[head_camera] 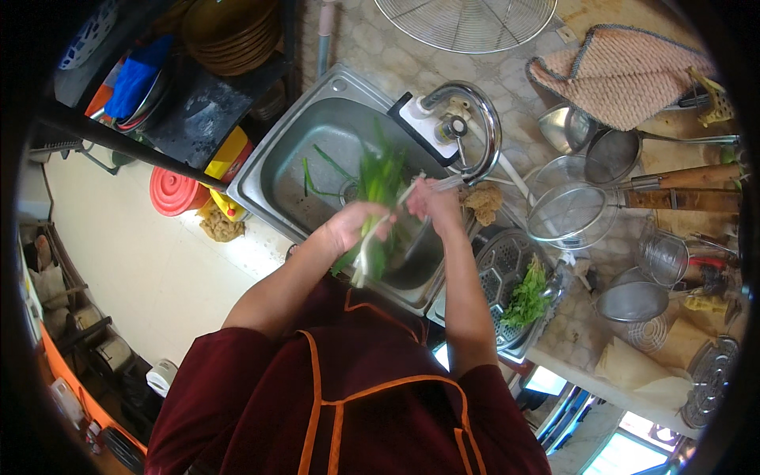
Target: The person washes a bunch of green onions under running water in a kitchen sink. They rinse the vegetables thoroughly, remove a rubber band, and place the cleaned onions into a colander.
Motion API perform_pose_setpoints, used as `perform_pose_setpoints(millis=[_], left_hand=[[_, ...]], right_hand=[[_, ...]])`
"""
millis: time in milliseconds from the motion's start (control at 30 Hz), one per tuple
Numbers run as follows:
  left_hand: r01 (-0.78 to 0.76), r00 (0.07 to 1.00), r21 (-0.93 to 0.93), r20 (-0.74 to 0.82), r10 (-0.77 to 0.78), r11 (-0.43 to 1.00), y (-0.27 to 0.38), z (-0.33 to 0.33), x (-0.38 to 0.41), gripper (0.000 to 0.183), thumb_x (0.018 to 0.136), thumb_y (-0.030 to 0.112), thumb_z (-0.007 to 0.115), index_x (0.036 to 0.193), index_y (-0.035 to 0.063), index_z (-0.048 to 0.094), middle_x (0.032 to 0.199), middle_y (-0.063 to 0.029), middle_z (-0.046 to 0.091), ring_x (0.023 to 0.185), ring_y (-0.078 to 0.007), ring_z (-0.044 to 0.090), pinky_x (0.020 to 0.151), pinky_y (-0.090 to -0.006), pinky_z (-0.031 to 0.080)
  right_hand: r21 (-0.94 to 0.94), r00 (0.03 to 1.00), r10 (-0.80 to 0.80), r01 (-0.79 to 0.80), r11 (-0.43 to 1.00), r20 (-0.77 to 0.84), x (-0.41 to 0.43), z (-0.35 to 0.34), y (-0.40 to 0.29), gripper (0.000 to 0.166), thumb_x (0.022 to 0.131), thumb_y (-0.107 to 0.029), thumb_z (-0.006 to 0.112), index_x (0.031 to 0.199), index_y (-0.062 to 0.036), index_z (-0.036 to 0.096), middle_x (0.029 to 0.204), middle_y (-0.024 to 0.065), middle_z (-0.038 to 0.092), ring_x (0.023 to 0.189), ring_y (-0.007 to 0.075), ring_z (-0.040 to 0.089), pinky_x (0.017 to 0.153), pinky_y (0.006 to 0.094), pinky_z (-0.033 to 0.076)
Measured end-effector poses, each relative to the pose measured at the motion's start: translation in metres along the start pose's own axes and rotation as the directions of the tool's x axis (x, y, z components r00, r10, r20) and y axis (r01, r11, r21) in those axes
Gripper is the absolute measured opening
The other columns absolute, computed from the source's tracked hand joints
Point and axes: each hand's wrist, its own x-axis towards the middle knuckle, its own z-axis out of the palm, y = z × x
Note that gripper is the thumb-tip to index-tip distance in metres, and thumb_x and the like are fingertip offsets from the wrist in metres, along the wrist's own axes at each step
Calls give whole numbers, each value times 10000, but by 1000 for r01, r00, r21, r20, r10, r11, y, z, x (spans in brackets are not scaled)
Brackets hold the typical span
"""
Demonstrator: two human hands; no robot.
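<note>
My left hand (354,224) grips a bunch of spring onions (380,175) over the stainless steel sink (297,124). Their green leaves point away from me, while white stalks stick out on the near side. Just under the spout of the chrome faucet (490,133), my right hand (438,205) pinches the end of one pale stalk that slants across to the left hand. Water runs from the spout onto the right hand. Both hands and the leaves are somewhat blurred. A few loose green leaves (323,169) lie on the sink floor by the drain.
Right of the sink, green leafy herbs (528,294) lie on a perforated metal tray (497,261). Wire strainers (573,214) hang or lie beyond, below a beige towel (623,77). A black shelf (202,119) and a red lidded bucket (173,190) stand to the left.
</note>
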Motion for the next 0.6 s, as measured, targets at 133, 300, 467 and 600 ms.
perform_pose_setpoints(millis=[133,300,467,600], left_hand=[[-48,996,84,-75,54,995,-21,7,12,210,973,61,541,1141,-65,538,878,-117,598,666,-172,536,622,-316,481],[-71,989,29,-129,74,997,-24,27,11,154,985,52,532,1088,-61,549,902,-135,617,680,-187,540,628,-332,489],[-83,985,135,-136,101,987,-6,25,-16,183,974,29,565,1126,-70,542,930,-174,660,650,-186,578,581,-323,518],[-78,982,279,-145,122,957,9,38,-41,167,964,19,578,1113,-55,566,941,-168,676,641,-166,575,555,-295,496]], right_hand=[[-268,999,41,-40,963,0,-11,-9,-3,231,956,-166,610,838,17,688,666,92,686,556,144,645,503,278,490],[-586,930,-339,198,785,-140,7,-48,28,195,958,-129,575,882,10,687,678,103,690,576,157,655,549,305,510],[-295,870,-357,262,919,-339,-26,-51,-53,204,981,-85,514,911,22,673,675,99,676,566,144,635,563,294,510],[-103,952,-252,237,966,-175,-29,-48,-77,209,988,-109,532,896,-2,687,667,62,652,548,107,586,499,255,461]])
